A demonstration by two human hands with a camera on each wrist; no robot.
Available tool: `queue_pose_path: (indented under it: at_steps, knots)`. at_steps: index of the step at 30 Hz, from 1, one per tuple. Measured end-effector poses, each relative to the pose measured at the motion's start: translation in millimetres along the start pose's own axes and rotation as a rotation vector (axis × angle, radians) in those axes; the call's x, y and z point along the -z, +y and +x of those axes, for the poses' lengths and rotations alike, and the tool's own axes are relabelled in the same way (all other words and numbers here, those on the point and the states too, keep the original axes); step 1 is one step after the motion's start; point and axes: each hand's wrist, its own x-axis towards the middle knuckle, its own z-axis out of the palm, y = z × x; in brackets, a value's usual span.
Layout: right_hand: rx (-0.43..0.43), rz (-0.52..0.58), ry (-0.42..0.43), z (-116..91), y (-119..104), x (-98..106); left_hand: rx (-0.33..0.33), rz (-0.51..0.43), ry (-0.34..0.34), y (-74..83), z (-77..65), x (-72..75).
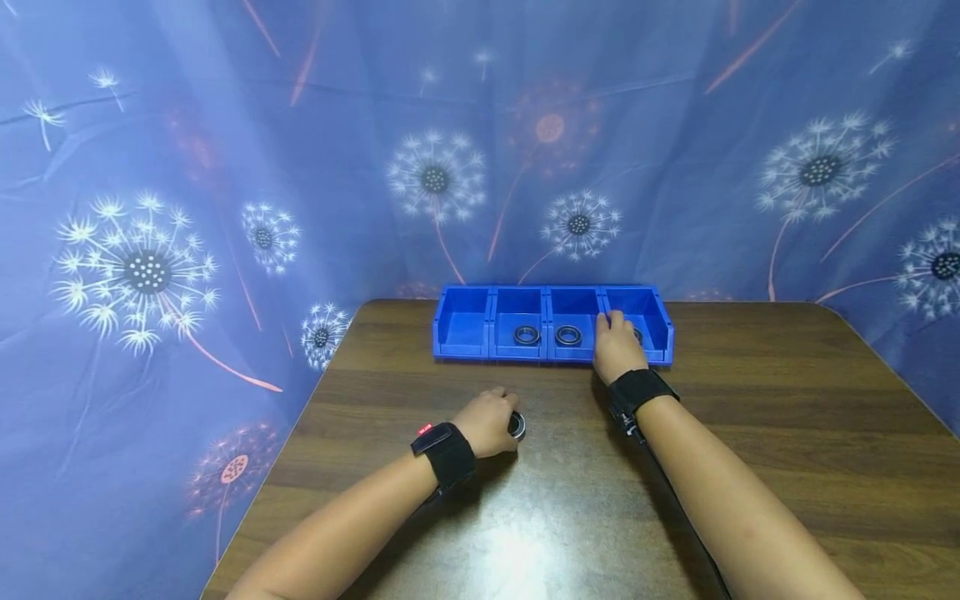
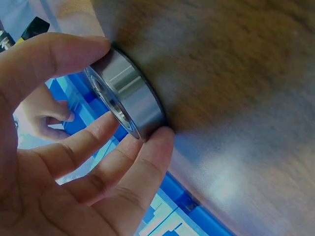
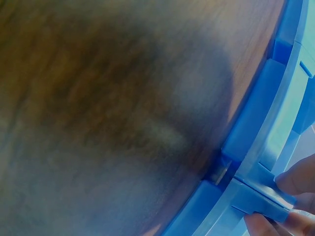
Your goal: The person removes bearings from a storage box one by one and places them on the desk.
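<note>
My left hand [image 1: 486, 423] holds a metal ball bearing [image 2: 129, 91] over the front of the table, thumb on one side of its outer ring and fingertips on the other. The bearing is tipped on its edge, close to the wood. Farther back, my right hand [image 1: 618, 350] is at the row of blue bins [image 1: 463, 340]. In the right wrist view its thumb and fingers [image 3: 298, 177] pinch the walls where two bins meet. One bearing [image 1: 527, 335] lies in the second bin from the left, another [image 1: 567, 335] in the third. A bearing [image 1: 638, 336] in the rightmost bin is partly hidden by the right hand.
The bins stand along the far edge of the brown wooden table [image 1: 750, 400]. Behind it hangs a blue cloth with dandelion prints [image 1: 337, 125]. Black straps [image 1: 643, 390] circle both wrists, and a cable [image 1: 678, 500] runs along the right forearm.
</note>
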Motion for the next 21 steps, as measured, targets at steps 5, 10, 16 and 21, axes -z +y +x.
queue_pose_path:
  at_steps: [5, 10, 16, 21]
  knots:
    - [0.004, 0.000, -0.001, 1.1, 1.7, -1.8, 0.040, -0.050, -0.043, -2.7, 2.4, 9.0]
    - [-0.009, -0.010, -0.004, 1.1, 3.6, 0.3, 0.074, -0.113, -0.018, -4.2, 22.8, 35.1]
    - [-0.009, -0.013, 0.006, -0.1, 5.5, -1.1, 0.041, -0.145, 0.045, -6.3, 71.2, 65.0]
    - [0.004, -0.021, 0.017, -1.5, 1.1, -3.1, 0.082, -0.127, 0.063, -12.9, 119.8, 65.4]
